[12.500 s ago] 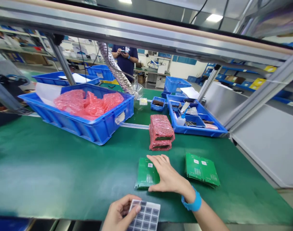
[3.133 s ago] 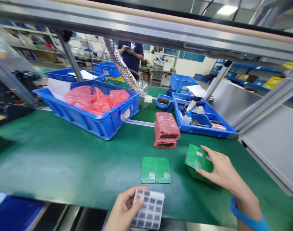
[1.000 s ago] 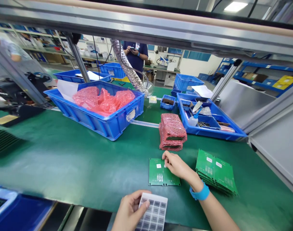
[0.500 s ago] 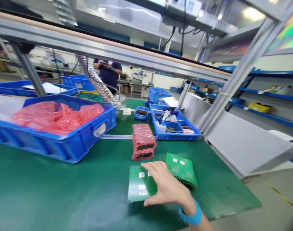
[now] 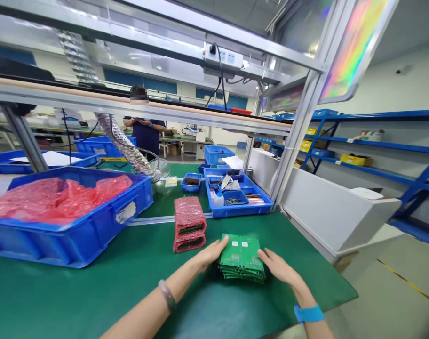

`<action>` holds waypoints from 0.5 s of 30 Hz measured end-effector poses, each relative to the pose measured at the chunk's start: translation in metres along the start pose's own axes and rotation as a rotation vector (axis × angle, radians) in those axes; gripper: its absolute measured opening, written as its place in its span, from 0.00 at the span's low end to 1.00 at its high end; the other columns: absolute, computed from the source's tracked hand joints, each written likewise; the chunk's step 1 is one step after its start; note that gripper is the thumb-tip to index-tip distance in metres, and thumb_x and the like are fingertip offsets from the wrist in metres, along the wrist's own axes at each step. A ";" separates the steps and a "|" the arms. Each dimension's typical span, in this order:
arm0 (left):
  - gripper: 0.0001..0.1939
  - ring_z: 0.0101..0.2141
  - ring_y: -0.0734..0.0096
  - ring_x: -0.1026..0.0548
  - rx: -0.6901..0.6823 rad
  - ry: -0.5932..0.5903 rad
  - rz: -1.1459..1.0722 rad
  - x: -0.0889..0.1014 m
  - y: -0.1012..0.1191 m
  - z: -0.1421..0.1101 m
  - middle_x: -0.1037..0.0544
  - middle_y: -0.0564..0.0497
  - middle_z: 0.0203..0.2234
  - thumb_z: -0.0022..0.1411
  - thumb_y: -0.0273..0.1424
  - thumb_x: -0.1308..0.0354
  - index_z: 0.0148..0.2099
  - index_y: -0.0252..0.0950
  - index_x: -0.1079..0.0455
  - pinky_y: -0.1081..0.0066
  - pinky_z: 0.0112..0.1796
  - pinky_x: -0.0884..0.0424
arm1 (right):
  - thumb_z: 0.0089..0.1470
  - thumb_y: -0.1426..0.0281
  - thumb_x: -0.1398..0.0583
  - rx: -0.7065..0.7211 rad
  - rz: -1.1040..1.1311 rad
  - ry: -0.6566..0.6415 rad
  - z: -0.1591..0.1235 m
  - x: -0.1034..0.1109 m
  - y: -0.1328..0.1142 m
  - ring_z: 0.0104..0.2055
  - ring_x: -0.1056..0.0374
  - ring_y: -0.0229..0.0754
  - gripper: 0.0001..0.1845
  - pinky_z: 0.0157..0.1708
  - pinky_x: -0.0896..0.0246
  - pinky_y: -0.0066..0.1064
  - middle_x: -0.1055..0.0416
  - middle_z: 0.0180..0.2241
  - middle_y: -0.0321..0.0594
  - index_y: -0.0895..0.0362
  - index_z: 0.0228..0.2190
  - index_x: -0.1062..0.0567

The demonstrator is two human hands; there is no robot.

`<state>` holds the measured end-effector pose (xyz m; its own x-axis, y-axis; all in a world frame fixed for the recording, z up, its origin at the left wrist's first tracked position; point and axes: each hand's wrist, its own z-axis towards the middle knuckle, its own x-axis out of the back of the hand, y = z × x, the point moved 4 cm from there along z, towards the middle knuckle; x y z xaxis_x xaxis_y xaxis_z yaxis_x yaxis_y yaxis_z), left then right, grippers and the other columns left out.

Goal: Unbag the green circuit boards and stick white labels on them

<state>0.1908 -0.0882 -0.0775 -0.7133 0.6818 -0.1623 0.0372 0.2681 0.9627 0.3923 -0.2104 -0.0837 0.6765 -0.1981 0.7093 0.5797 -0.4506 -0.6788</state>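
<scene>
A stack of green circuit boards [image 5: 241,258], the top one bearing two white labels, rests on the green tabletop in front of me. Its layers are slightly uneven at the front edge. My left hand [image 5: 210,254] presses against the stack's left side, thumb at the upper corner and its other fingers mostly hidden. On the opposite side, my right hand [image 5: 278,268] holds the right edge. Left of the boards stands a pile of packs in pink bubble wrap [image 5: 189,221], with dark green board edges showing at their open ends.
A large blue bin [image 5: 130,214] with pink bubble bags [image 5: 66,200] stands at the left. Behind the boards is a blue tray [image 5: 241,210] of small parts and a bottle [image 5: 218,199]. A metal frame [image 5: 299,129] rises at right. A person [image 5: 144,134] stands far behind.
The separate board beside the stack is no longer apart; it appears to be on the stack. My left hand has come into view, and both hands now flank the boards. The camera view has shifted.
</scene>
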 end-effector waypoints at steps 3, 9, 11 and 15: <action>0.55 0.54 0.44 0.32 -0.044 -0.077 -0.043 -0.019 -0.005 0.001 0.29 0.32 0.54 0.36 0.53 0.30 0.61 0.28 0.42 0.56 0.54 0.36 | 0.44 0.36 0.53 0.046 0.075 -0.019 -0.010 -0.015 0.006 0.64 0.51 0.58 0.57 0.64 0.60 0.44 0.42 0.58 0.59 0.69 0.60 0.43; 0.72 0.59 0.47 0.38 -0.203 -0.058 -0.055 -0.005 -0.022 -0.055 0.51 0.29 0.65 0.36 0.46 0.26 0.69 0.27 0.72 0.59 0.57 0.40 | 0.43 0.51 0.35 0.441 0.592 0.019 -0.045 -0.039 -0.009 0.63 0.48 0.53 0.60 0.59 0.45 0.40 0.62 0.65 0.48 0.51 0.65 0.65; 0.67 0.63 0.49 0.47 -0.318 -0.009 0.051 0.008 -0.027 -0.075 0.52 0.33 0.66 0.39 0.46 0.27 0.69 0.30 0.65 0.59 0.62 0.50 | 0.43 0.50 0.35 0.547 0.572 0.051 -0.056 -0.049 -0.012 0.66 0.57 0.55 0.61 0.62 0.53 0.41 0.66 0.65 0.46 0.52 0.65 0.65; 0.56 0.66 0.52 0.56 -0.371 -0.016 0.143 0.018 -0.039 -0.103 0.52 0.45 0.67 0.44 0.43 0.28 0.68 0.42 0.55 0.57 0.64 0.62 | 0.44 0.41 0.40 0.656 0.426 0.048 -0.068 -0.082 -0.008 0.68 0.69 0.57 0.63 0.64 0.64 0.46 0.71 0.67 0.48 0.56 0.65 0.67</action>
<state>0.1041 -0.1565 -0.0958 -0.7084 0.7055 -0.0213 -0.1217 -0.0924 0.9883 0.3014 -0.2496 -0.1229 0.8895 -0.2822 0.3595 0.4341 0.2759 -0.8576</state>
